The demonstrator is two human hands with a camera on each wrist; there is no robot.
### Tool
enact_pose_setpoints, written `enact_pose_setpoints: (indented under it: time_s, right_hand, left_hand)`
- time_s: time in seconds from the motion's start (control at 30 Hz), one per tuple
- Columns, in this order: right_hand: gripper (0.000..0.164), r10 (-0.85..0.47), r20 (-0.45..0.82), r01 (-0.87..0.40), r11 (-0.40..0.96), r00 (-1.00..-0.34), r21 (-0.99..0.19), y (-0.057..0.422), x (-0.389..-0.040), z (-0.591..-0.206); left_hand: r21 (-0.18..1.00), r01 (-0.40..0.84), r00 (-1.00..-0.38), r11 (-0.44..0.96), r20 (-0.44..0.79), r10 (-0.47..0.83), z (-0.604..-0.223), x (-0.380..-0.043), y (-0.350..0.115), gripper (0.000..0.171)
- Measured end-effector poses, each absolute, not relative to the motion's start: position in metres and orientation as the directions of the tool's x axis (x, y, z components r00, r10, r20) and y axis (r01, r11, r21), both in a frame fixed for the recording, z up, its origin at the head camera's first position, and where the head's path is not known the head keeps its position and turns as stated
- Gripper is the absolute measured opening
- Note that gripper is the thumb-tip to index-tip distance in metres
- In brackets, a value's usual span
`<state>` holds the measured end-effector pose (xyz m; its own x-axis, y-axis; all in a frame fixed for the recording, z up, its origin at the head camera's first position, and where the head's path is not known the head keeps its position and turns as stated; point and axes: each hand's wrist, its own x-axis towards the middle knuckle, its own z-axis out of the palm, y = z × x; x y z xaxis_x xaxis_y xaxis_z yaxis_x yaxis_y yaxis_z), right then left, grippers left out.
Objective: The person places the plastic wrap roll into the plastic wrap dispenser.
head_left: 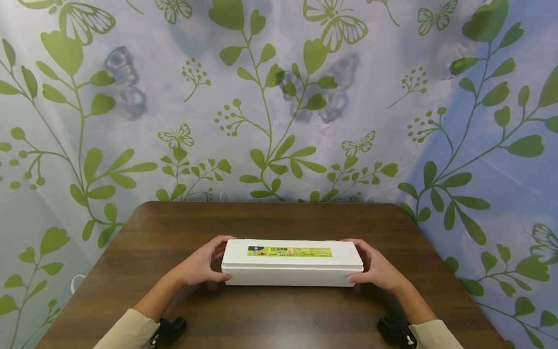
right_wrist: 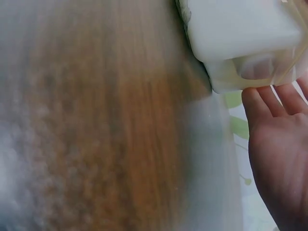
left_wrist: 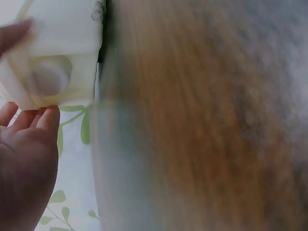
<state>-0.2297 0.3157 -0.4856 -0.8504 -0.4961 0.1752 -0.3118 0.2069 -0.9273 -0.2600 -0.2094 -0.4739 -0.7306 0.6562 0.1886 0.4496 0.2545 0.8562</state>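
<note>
A long white cling film box point(head_left: 291, 276) with a lid and a yellow-green label point(head_left: 289, 251) lies across the middle of the table, its long side facing me. My left hand point(head_left: 202, 261) grips its left end, thumb on the front face and fingers round the back. At the opposite end my right hand point(head_left: 379, 267) holds it the same way. The left wrist view shows the end wall of the box point(left_wrist: 77, 33) with a round opening and something pale inside. A similar opening appears at the other end of the box point(right_wrist: 240, 29) in the right wrist view.
The dark brown wooden table point(head_left: 279, 320) has rounded far corners. Behind it hangs a pale curtain point(head_left: 196, 116) with green leaves and butterflies, continuing along both sides. Black wrist-worn devices point(head_left: 171, 329) sit at both cream sleeve cuffs point(head_left: 131, 329).
</note>
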Motion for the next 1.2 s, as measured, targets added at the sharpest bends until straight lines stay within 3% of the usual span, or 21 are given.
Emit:
enact_pose_setpoints:
  time_s: [0.17,0.3,1.2]
  right_hand:
    - [0.07,-0.478,0.156,-0.27,0.18,-0.864,-0.946,0.3154,-0.2283,-0.4835]
    - [0.07,-0.481,0.173,-0.277,0.155,-0.86,-0.948,0.3159,-0.2295,-0.4838]
    - [0.077,-0.485,0.183,-0.277,0.13,-0.855,-0.952,0.3148,-0.231,-0.4851]
  left_hand:
    - [0.911,0.352,-0.75,0.216,0.137,0.647,-0.4723,-0.2587,-0.2099,0.074]
    - [0.935,0.296,-0.76,0.197,0.106,0.642,-0.4694,-0.2566,-0.2093,0.071]
    - [0.914,0.346,-0.766,0.21,0.145,0.627,-0.476,-0.2583,-0.2083,0.074]
